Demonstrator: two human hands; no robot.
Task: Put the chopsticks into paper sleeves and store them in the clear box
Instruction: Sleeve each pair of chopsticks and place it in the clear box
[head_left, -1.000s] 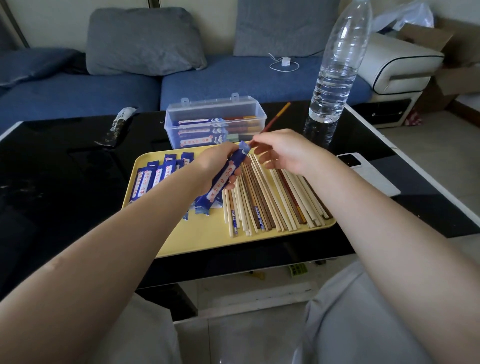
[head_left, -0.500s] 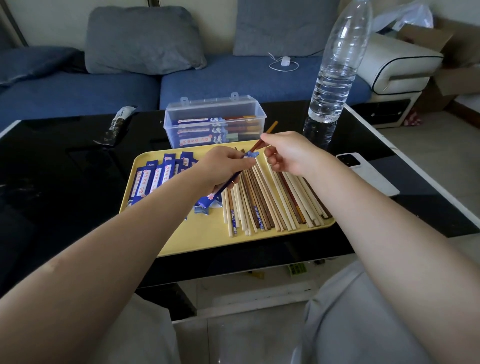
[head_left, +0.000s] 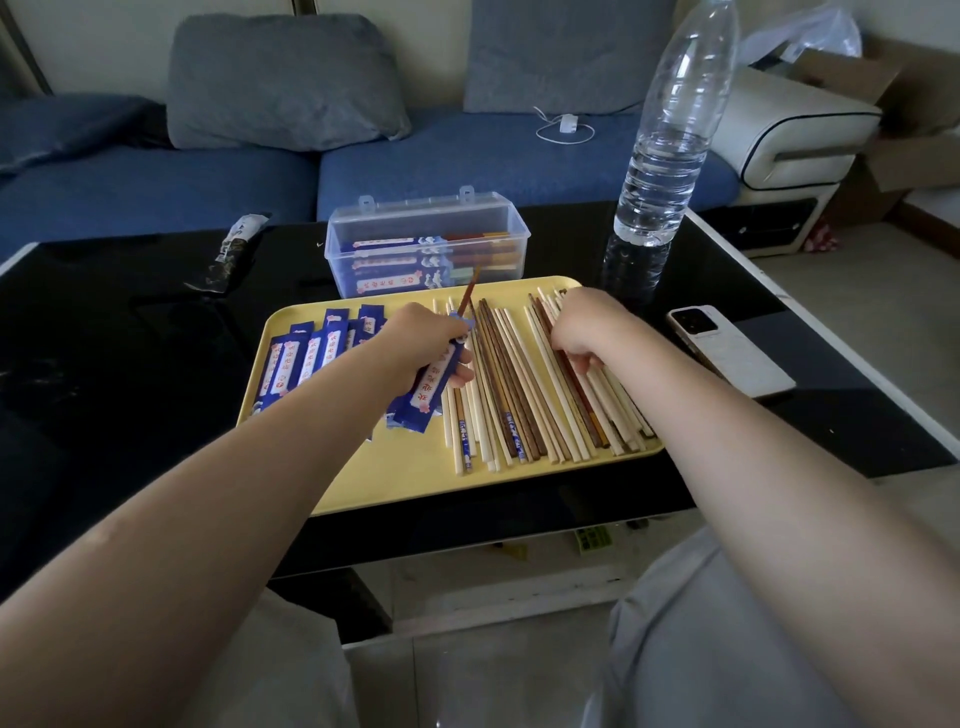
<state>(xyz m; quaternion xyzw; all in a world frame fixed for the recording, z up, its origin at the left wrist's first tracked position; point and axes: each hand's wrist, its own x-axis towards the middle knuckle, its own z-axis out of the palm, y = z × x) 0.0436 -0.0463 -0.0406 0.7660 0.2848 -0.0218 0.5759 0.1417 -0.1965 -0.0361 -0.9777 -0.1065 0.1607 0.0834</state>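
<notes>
A glossy black glass coffee table (head_left: 130, 364) stands before a blue fabric sofa (head_left: 467, 161) with grey cushions. On it, a flat yellow tray (head_left: 415, 478) carries a spread of loose wooden chopsticks (head_left: 519, 395) and a fan of blue paper sleeves (head_left: 306, 353). The left hand (head_left: 426, 348) grips a blue sleeve with a dark chopstick (head_left: 468, 296) protruding. The right hand (head_left: 582, 332) rests curled on the loose chopsticks, fingers pinching some. Behind the tray sits the clear plastic box (head_left: 426, 244), sleeved pairs inside. A tall clear water bottle (head_left: 670, 135) and white phone (head_left: 727, 348) stand to the right.
</notes>
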